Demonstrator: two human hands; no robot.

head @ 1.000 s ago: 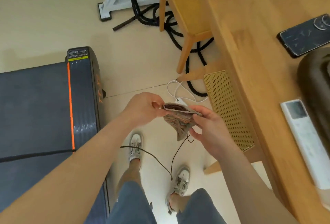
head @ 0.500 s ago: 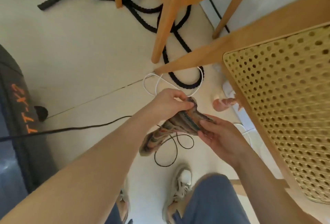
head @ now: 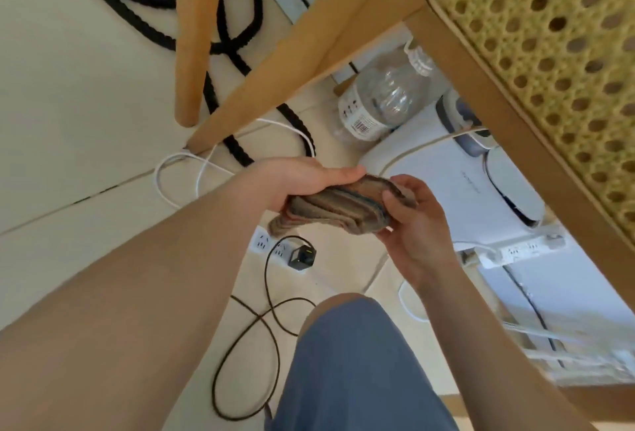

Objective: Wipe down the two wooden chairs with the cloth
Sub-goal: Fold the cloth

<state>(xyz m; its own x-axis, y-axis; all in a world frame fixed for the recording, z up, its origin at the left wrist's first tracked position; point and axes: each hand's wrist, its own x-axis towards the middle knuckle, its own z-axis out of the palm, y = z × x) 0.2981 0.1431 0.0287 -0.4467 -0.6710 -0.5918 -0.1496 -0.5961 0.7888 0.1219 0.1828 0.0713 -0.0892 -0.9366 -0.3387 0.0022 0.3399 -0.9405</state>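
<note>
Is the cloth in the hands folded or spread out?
Folded. The cloth shows several stacked layers at its edge, gripped between the left hand and the right hand.

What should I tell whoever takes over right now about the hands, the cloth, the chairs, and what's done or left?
Left hand: grips the folded cloth, thumb on top.
Right hand: holds the cloth's other end, fingers curled round it.
Cloth: bunched between both hands, above the floor, touching neither chair.
Cane-seat chair: close, upper right. Second chair: behind it, only its legs in view.
Done: cloth in hand, folded. No wiping can be seen.
Left: wipe both chairs. Mind the cables underfoot.
</note>
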